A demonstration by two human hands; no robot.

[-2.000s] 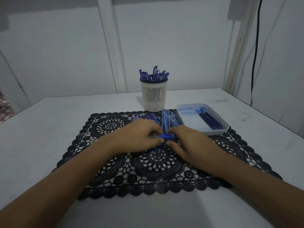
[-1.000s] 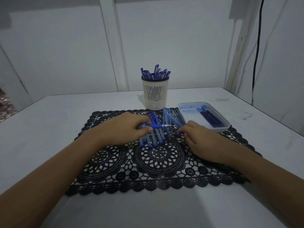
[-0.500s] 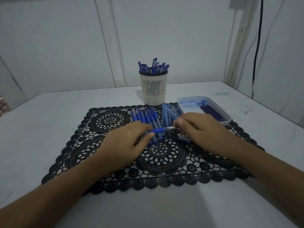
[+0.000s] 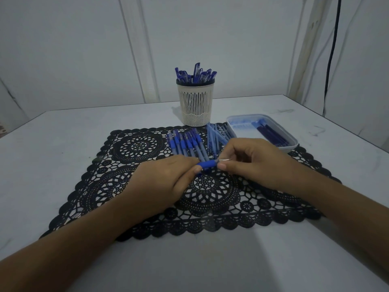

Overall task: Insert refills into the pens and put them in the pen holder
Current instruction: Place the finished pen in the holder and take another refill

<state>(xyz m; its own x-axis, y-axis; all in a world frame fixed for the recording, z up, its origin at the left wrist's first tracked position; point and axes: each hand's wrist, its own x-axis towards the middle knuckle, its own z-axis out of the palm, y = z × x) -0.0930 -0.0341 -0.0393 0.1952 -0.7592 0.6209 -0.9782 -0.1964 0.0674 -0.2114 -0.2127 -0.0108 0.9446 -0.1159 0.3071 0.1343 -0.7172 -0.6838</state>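
Gripping a blue-gripped plastic pen (image 4: 207,164) between curled fingers and thumb, the left hand (image 4: 166,182) holds it level just above the black lace placemat (image 4: 136,146). The right hand (image 4: 252,159) pinches the pen's tip end with thumb and forefinger. Behind them, a row of blue pens (image 4: 185,143) and a heap of clear barrels (image 4: 216,134) lie on the mat. The cream slatted pen holder (image 4: 196,104), with pens in it, stands upright on the white table (image 4: 63,133), near a shallow clear plastic tray (image 4: 293,145) holding dark refills (image 4: 271,134).

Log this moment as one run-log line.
stage: assembling pen | left hand: grips pen | right hand: pinches pen's tip end | pen holder: finished pens inside | mat: loose pens waiting
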